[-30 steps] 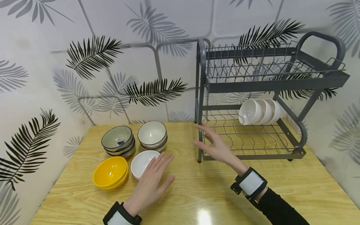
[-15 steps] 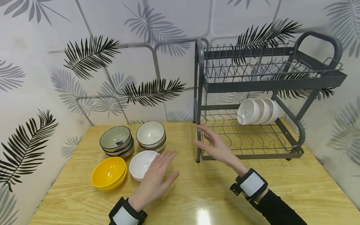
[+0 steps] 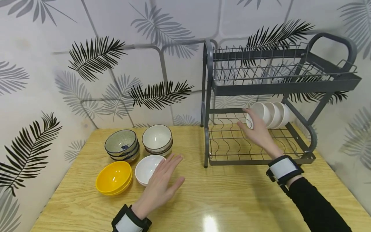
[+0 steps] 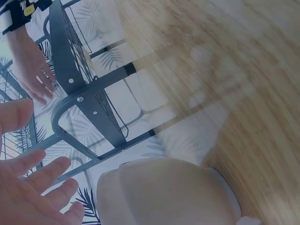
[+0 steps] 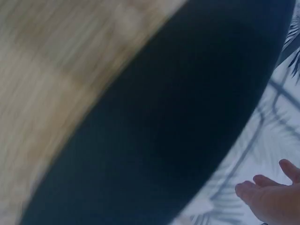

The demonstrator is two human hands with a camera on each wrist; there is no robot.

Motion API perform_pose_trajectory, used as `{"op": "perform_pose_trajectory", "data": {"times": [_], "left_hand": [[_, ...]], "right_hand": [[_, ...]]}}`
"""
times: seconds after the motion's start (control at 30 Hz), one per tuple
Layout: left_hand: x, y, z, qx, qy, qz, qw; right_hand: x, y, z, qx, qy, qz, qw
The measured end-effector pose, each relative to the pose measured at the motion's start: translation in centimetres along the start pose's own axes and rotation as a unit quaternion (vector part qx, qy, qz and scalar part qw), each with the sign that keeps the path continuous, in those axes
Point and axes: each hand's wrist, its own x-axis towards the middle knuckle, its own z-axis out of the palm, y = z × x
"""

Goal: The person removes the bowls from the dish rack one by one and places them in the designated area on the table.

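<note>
My left hand [image 3: 160, 185], fingers extended and thumb apart, is over the near right side of the white bowls [image 3: 145, 169], covering part of their rim. It holds nothing; in the left wrist view the hand [image 4: 35, 194] shows spread fingers. My right hand [image 3: 259, 133] reaches into the lower tier of the dark grey dish rack [image 3: 240, 162]. Thumb and fingers are parted in front of the leftmost of three white bowls [image 3: 273, 114] standing on edge there. Whether it touches that bowl cannot be told. The right wrist view shows only part of the hand [image 5: 274, 199].
Yellow bowls [image 3: 113, 178], grey-green speckled bowls with blue rims [image 3: 121, 143] and brown-rimmed white bowls [image 3: 156, 138] stand stacked on the wooden table [image 3: 185, 209]. The rack's upper wire tier [image 3: 284, 84] overhangs the right hand. A patterned wall [image 3: 179, 25] rises behind.
My right hand has moved right, from the rack's left post to the front of the white bowls on edge. The left hand has shifted slightly right and otherwise stays over its bowls.
</note>
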Motion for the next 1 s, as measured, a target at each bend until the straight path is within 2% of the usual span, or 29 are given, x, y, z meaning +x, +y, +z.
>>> {"op": "perform_pose_trajectory", "data": {"times": [0.1, 0.17, 0.4, 0.63, 0.83, 1.0], "left_hand": [[0.0, -0.1, -0.1, -0.001, -0.001, -0.004, 1.0000], [-0.1, -0.1, -0.1, -0.003, -0.002, -0.006, 1.0000], [-0.2, -0.2, -0.1, -0.006, -0.010, -0.017, 0.9998], [-0.3, -0.4, -0.4, -0.007, -0.008, -0.022, 0.9997], [-0.5, -0.4, -0.5, -0.005, -0.008, -0.023, 0.9997], [-0.6, -0.4, -0.7, -0.005, -0.004, -0.023, 0.9997]], "right_hand": [[1.3, 1.5, -1.3, -0.050, 0.021, 0.018, 0.9984], [2.1, 2.4, -1.9, -0.080, 0.019, 0.030, 0.9961], [3.8, 5.0, -2.8, -0.123, -0.055, 0.092, 0.9866], [5.2, 4.8, -3.1, -0.164, -0.109, 0.077, 0.9774], [5.5, 4.8, -3.1, -0.209, -0.177, 0.090, 0.9574], [5.3, 5.1, -3.0, -0.252, -0.173, 0.080, 0.9489]]}}
